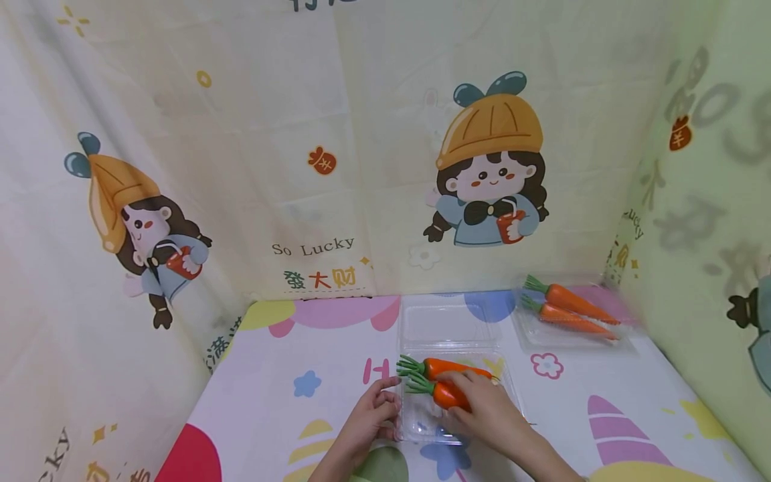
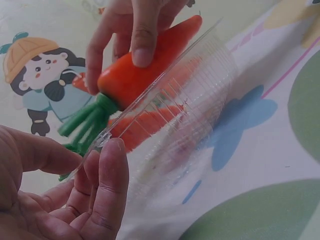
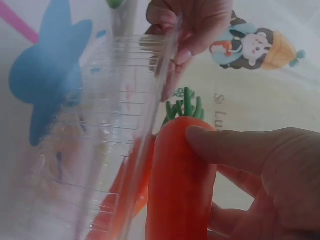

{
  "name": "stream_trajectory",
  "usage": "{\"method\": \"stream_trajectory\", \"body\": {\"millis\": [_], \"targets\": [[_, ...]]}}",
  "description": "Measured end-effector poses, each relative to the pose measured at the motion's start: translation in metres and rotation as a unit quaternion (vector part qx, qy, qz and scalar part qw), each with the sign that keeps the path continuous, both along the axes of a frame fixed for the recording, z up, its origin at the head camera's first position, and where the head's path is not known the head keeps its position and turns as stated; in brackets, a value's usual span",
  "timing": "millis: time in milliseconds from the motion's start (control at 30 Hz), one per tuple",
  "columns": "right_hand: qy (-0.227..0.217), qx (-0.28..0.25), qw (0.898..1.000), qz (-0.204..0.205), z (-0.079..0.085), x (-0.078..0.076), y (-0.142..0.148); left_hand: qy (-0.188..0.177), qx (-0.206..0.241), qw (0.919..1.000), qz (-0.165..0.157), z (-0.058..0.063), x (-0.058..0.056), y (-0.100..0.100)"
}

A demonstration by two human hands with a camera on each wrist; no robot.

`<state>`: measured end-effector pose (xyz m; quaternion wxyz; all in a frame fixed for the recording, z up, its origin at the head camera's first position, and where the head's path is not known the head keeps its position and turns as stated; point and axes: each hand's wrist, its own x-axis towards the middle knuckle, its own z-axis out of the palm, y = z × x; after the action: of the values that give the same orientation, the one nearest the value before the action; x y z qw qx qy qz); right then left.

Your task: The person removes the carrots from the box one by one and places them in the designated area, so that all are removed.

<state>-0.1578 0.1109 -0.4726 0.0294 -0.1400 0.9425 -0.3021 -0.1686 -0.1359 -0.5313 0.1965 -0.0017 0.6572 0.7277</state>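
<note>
My right hand [image 1: 484, 406] grips an orange carrot [image 3: 181, 175] with green stem stubs, thumb on one side and fingers on the other, over a clear plastic box [image 1: 421, 428]. A second carrot [image 1: 448, 367] lies in the box behind it, its leafy end to the left. At the box's left rim, my left hand [image 1: 376, 418] pinches the edge between thumb and fingers, as the left wrist view shows. The box's lid [image 1: 447, 323] is folded back, away from me.
To the back right stands another clear box [image 1: 530, 338] with two carrots [image 1: 581, 304] in it. The patterned tablecloth [image 1: 265, 395] covers the table, and printed cloth walls [image 1: 373, 167] enclose it at the back and both sides.
</note>
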Motion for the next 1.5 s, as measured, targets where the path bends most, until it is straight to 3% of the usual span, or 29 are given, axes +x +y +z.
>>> {"method": "stream_trajectory", "body": {"millis": [267, 500, 867, 1167, 1500], "targets": [[0.019, -0.062, 0.997, 0.028, 0.006, 0.001, 0.007, 0.000, -0.003, 1.0000, 0.002, 0.000, 0.001, 0.000], [-0.013, -0.158, 0.987, 0.029, 0.012, -0.004, 0.013, 0.002, 0.002, 1.0000, 0.004, -0.001, 0.001, 0.000], [-0.063, -0.238, 0.967, -0.064, 0.020, -0.006, 0.021, -0.004, 0.000, 1.0000, 0.003, 0.000, 0.000, 0.000], [-0.136, -0.286, 0.941, -0.121, 0.021, -0.011, 0.032, -0.007, -0.006, 0.9999, 0.007, 0.002, 0.001, -0.001], [-0.138, -0.299, 0.934, -0.142, 0.015, -0.012, 0.062, -0.017, -0.019, 0.9996, 0.012, 0.000, 0.002, -0.005]]}}
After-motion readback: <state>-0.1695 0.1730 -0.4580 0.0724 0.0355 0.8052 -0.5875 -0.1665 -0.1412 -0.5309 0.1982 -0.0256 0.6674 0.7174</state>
